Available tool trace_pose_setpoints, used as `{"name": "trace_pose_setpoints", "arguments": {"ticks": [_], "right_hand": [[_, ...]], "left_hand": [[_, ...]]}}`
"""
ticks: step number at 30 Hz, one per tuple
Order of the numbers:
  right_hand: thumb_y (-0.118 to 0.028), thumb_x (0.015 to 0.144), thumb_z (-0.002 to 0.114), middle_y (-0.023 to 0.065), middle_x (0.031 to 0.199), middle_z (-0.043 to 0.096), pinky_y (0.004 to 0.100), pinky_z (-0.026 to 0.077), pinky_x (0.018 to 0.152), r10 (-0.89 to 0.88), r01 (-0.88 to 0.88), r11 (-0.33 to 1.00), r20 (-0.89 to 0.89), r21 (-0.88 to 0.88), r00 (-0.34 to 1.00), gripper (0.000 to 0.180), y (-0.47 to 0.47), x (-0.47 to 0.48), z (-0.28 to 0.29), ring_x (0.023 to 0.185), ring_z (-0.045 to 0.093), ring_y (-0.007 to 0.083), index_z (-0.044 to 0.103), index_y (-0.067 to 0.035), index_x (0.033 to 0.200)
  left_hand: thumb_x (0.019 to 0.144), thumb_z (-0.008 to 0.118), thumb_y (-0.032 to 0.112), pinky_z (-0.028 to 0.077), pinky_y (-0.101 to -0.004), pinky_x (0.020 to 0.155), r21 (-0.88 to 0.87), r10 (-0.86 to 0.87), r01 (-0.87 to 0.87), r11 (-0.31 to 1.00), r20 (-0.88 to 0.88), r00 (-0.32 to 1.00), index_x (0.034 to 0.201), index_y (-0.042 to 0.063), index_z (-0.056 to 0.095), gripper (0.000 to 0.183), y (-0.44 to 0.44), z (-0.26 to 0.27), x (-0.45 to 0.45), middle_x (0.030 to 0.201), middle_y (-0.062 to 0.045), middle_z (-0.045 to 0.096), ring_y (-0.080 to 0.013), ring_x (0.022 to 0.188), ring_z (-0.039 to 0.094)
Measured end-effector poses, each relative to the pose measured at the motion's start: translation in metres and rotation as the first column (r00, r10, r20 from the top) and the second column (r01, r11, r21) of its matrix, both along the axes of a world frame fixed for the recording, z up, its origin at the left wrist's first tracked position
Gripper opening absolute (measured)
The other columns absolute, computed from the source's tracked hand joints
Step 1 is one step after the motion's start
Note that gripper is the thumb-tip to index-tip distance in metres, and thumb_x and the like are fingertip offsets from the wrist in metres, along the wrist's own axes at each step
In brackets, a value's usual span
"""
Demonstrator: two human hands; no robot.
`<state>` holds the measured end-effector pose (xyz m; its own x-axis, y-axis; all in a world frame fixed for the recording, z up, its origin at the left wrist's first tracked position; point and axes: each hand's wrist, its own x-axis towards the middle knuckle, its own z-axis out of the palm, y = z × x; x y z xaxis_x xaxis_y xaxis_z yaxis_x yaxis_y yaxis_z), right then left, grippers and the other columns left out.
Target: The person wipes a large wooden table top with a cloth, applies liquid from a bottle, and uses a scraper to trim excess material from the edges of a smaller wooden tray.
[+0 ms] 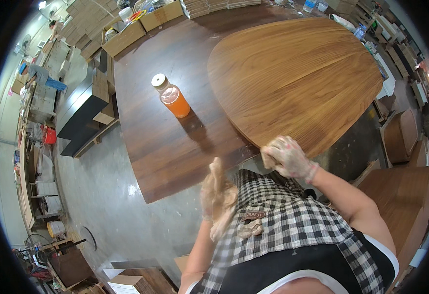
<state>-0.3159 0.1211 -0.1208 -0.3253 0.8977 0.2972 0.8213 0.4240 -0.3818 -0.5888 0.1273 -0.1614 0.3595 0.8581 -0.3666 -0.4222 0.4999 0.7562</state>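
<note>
My left hand, in a pale stained glove, is raised beside the checked apron with a crumpled beige cloth in it. My right hand, in a pale glove with reddish marks, has its fingers curled at the near edge of a rounded wooden panel; whether it holds anything is hard to tell. The panel, light brown with dark grain, lies on a darker wooden table top. A clear bottle of orange liquid with a pierced white cap stands on the table, left of the panel.
Open cardboard boxes of supplies line the table's far edge. Dark panels rest on a low wooden support at left. Another person bends over a long bench farther off. More wooden panels stand at my right.
</note>
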Motion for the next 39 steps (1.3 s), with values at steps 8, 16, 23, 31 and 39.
{"name": "trace_pose_setpoints", "arguments": {"ticks": [8, 16, 23, 31, 39], "right_hand": [[-0.009, 0.069, 0.072, 0.0071, 0.097, 0.065, 0.0435, 0.047, 0.084, -0.128, 0.136, 0.989, -0.127, 0.061, 0.984, 0.041, 0.041, -0.015, 0.006, 0.093, 0.060, 0.0294, 0.062, -0.011, 0.109], [-0.005, 0.065, 0.069, 0.0058, 0.100, 0.066, 0.0439, 0.048, 0.084, -0.265, 0.269, 0.956, -0.045, 0.115, 0.963, 0.042, -0.091, 0.052, -0.018, 0.097, 0.061, 0.0300, 0.061, -0.012, 0.106], [-0.008, 0.067, 0.075, 0.0108, 0.106, 0.066, 0.0417, 0.049, 0.090, -0.735, 0.766, 0.640, -0.238, 0.065, 0.634, 0.047, -0.179, 0.093, -0.028, 0.099, 0.060, 0.0323, 0.062, -0.006, 0.112], [-0.019, 0.070, 0.078, 0.0145, 0.107, 0.064, 0.0437, 0.048, 0.089, -0.889, 0.926, 0.378, -0.288, -0.023, 0.356, 0.047, -0.217, 0.085, -0.082, 0.101, 0.059, 0.0362, 0.063, -0.005, 0.112], [-0.027, 0.078, 0.075, 0.0141, 0.096, 0.065, 0.0409, 0.049, 0.086, -0.901, 0.946, 0.201, -0.427, -0.255, 0.077, 0.035, -0.247, 0.133, -0.097, 0.097, 0.062, 0.0339, 0.065, -0.007, 0.105]], "left_hand": [[0.098, 0.056, 0.028, 0.034, -0.0380, 0.114, 0.317, -0.367, 0.490, 0.812, -0.376, 0.851, 0.154, 0.001, 0.024, 0.070, -0.010, 0.004, 0.024, 0.157, -0.012, 0.032, -0.0299, 0.137, 0.041], [0.094, 0.061, 0.030, 0.039, -0.0342, 0.113, 0.370, -0.169, 0.818, 0.441, -0.861, 0.480, 0.154, 0.011, 0.027, 0.072, 0.018, 0.000, 0.023, 0.152, -0.011, 0.041, -0.0290, 0.133, 0.046], [0.088, 0.064, 0.007, 0.055, -0.0300, 0.087, 0.521, -0.128, 0.345, 0.781, -0.407, 0.905, 0.139, -0.003, 0.043, 0.056, 0.074, 0.038, 0.072, 0.117, -0.015, 0.062, -0.0207, 0.099, 0.065], [0.079, 0.074, 0.029, 0.040, -0.0489, 0.105, 0.470, 0.316, 0.807, -0.358, -0.752, 0.578, 0.138, 0.011, 0.050, 0.066, 0.092, 0.031, 0.198, 0.137, -0.009, 0.050, -0.0351, 0.131, 0.044], [0.075, 0.076, 0.031, 0.040, -0.0491, 0.103, 0.498, 0.159, 0.734, -0.461, -0.768, 0.621, 0.126, 0.012, 0.058, 0.057, 0.022, 0.055, 0.306, 0.132, -0.007, 0.054, -0.0360, 0.127, 0.045]]}}
